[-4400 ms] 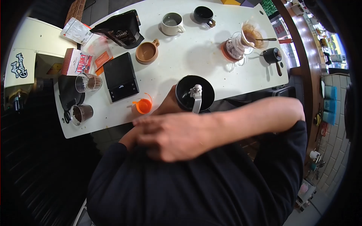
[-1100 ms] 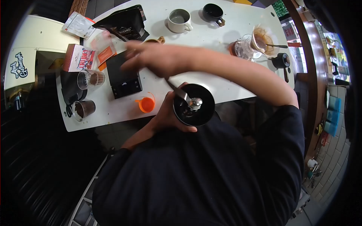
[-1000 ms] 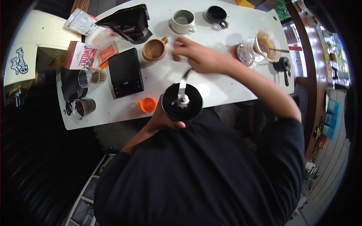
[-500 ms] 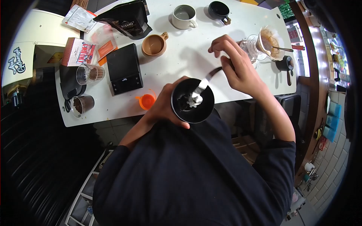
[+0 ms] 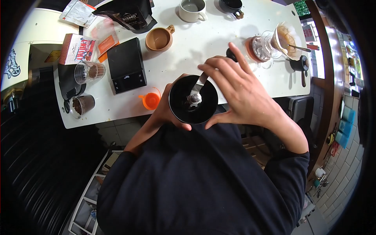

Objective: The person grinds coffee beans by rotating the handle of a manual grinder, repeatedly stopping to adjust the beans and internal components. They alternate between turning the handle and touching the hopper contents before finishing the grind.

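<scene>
A black hand coffee grinder (image 5: pixel 182 111) is held upright in front of my body, its open top facing me. My left hand (image 5: pixel 163 109) wraps round its left side. Across the top runs a metal crank arm (image 5: pixel 200 85), joined to the central shaft, with a dark knob (image 5: pixel 231 55) partly behind my right fingers. Over the grinder's right side, my right hand (image 5: pixel 248 92) is spread, fingertips close to the crank arm and thumb at the lower right of the rim. Just left of the grinder stands a small orange cup (image 5: pixel 150 101).
On the white table (image 5: pixel 184 58) are a black scale (image 5: pixel 127 66), a wooden cup (image 5: pixel 158 39), a grey mug (image 5: pixel 192 11) and a black coffee bag (image 5: pixel 129 15). Cups of grounds (image 5: pixel 83 106) stand left. A glass dripper with a paper filter (image 5: pixel 285 37) sits right.
My right hand has come down and left from above the crank to the grinder's right side, fingers spreading. The grinder has shifted slightly left and the crank has turned a little.
</scene>
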`<act>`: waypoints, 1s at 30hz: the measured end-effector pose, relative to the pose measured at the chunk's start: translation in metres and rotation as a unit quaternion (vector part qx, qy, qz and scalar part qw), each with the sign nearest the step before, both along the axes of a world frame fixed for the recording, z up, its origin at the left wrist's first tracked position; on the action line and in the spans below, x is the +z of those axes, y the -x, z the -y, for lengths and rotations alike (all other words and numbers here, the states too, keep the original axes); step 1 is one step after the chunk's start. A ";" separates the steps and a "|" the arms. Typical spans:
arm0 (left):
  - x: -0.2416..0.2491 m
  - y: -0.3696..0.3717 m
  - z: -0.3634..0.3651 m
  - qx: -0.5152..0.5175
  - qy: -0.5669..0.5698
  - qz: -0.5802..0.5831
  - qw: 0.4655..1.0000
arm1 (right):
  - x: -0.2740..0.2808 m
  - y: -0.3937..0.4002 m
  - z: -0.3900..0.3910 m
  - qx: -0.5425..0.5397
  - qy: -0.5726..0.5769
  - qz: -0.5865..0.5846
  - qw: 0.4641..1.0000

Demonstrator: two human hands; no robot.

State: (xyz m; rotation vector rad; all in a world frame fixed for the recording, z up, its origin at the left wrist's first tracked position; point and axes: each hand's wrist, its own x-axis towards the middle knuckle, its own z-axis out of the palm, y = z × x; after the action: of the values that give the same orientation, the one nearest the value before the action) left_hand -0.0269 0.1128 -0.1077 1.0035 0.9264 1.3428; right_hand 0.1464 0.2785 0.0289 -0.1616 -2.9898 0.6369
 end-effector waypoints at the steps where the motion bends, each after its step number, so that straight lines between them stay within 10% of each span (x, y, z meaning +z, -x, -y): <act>1: -0.013 -0.003 0.004 -0.002 0.000 0.000 1.000 | 0.002 0.003 0.002 0.014 -0.008 -0.022 1.000; 10: -0.055 -0.004 0.018 0.076 -0.137 -0.030 0.987 | 0.012 0.006 0.002 -0.007 -0.087 -0.018 0.996; 22: -0.021 0.001 0.020 0.023 0.110 0.101 0.988 | 0.018 0.007 0.011 -0.052 -0.129 -0.021 0.990; 27: -0.037 -0.003 0.026 0.078 -0.154 -0.062 0.983 | 0.026 0.004 0.019 -0.026 -0.147 -0.001 0.989; 30: -0.015 -0.008 0.037 0.055 -0.030 -0.065 0.996 | 0.026 -0.003 0.028 -0.039 -0.168 0.013 0.985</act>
State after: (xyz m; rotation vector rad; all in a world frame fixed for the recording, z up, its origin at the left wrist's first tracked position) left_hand -0.0186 0.0761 -0.1224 1.1100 1.0570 1.4159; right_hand 0.1491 0.2503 0.0550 -0.2630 -3.0407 0.1189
